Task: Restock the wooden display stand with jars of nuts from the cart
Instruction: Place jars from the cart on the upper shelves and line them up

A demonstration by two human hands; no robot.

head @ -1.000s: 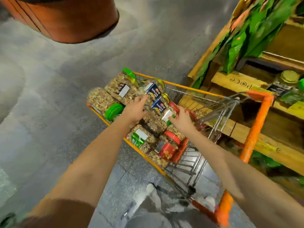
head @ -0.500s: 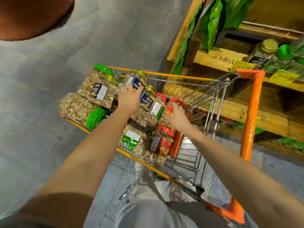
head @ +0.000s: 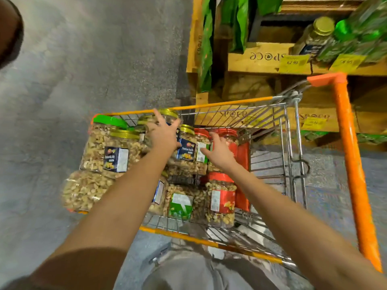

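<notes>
Inside the cart [head: 230,103] rim, left hand [head: 164,135] and right hand [head: 218,153] spread wide on packed jars [head: 221,197].

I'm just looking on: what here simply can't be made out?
Head view only:
- Gold-lidded jars under the left hand: hand and forearm cover their labels.
- Whether the right hand grips the red-lidded jar: its palm side is hidden.
- Green-lidded jars on the wooden stand: blurred, cut by the right edge.
- Lower price tag: print too small.
- Brown shape, top left: cut off by the edge.
</notes>
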